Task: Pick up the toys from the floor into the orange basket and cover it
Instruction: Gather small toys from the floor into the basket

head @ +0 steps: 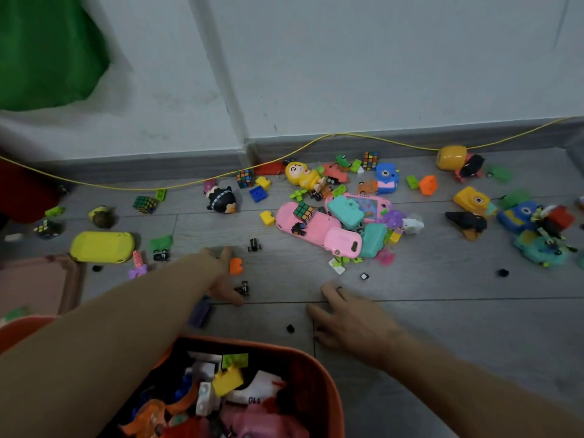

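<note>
The orange basket (pixel 319 371) sits at the bottom centre, partly filled with bricks and toys. My left hand (pixel 221 279) reaches over the floor with fingers spread, right next to an orange brick (pixel 235 266) and a small black wheel piece (pixel 243 289); it holds nothing. A purple block (pixel 199 312) lies just under that wrist. My right hand (pixel 347 320) rests palm down on the floor, fingers apart, empty. Many toys lie scattered ahead: a pink toy car (pixel 311 227), a yellow console (pixel 101 247), a yellow doll (pixel 301 177), several puzzle cubes.
A yellow cord (pixel 189 183) runs along the grey skirting at the wall. A pink lid or tray (pixel 68 279) lies at the left, with something red (pixel 25 194) beyond it. Green cloth (pixel 47 49) hangs at top left. More toys crowd the far right (pixel 534 229).
</note>
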A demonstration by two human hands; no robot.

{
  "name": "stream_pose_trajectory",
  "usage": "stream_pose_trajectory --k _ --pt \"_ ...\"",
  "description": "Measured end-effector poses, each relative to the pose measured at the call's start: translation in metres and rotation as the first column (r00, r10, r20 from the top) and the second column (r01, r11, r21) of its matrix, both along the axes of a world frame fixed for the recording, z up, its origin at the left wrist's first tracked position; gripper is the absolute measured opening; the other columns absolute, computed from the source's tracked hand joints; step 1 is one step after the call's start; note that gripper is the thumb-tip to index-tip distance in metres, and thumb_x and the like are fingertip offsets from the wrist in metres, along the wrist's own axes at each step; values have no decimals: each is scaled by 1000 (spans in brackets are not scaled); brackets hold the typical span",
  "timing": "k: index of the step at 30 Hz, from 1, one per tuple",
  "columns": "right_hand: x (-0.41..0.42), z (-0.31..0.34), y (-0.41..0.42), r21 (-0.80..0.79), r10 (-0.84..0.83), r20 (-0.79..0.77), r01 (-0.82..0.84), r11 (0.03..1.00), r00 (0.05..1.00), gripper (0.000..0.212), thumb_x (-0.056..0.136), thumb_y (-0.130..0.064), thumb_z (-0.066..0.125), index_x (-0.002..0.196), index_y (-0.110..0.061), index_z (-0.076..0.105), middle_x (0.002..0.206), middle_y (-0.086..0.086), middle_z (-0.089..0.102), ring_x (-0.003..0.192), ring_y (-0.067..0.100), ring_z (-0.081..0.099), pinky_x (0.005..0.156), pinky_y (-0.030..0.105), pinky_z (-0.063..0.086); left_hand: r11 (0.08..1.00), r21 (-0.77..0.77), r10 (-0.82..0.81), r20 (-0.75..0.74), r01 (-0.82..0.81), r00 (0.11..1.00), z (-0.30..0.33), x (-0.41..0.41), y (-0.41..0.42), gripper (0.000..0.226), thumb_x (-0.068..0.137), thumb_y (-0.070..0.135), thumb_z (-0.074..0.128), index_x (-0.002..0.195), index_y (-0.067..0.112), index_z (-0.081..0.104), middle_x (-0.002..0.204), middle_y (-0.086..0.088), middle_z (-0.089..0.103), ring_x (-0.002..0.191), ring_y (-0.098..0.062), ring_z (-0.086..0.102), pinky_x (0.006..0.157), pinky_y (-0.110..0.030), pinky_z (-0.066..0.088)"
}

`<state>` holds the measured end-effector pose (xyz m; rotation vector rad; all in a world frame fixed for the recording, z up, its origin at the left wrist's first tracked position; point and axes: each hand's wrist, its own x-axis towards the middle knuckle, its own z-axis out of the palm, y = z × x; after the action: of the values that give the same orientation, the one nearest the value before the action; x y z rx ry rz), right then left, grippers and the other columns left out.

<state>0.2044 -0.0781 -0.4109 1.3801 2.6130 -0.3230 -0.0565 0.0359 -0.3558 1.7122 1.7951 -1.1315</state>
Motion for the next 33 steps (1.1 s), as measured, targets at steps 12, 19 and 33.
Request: stream_pose_trajectory --k 12,19,33 --pt "-42 4 13 -29 121 -237 -131 991 964 36 86 -3 52 118 -19 46 109 9 45 79 30 61 57 42 52 982 169 69 94 -84 993 3 -32 -3 119 66 59 81 154 21 10 158 -18 13 144 -43 17 112 -54 33" --pt "-69 0 9 56 296 -214 -291 955 931 23 80 -21 72 95 -22 55 94 3 52 64 17 62 46 25 34 988 78 134 -4 -134 991 2 -53 -18 134 50 66 83 154 30 5 162 -20 3 145 -46 19 112 -56 34" --pt "-56 -4 16 -90 -48 -433 9 996 900 8 87 -9 53 95 -8 56 95 14 53 80 33 56 65 41 44 994 -29 100 -97 -104 990 6 -33 -27 133 51 44 91 152 27 6 144 -16 32 127 -37 48 90 -42 52"
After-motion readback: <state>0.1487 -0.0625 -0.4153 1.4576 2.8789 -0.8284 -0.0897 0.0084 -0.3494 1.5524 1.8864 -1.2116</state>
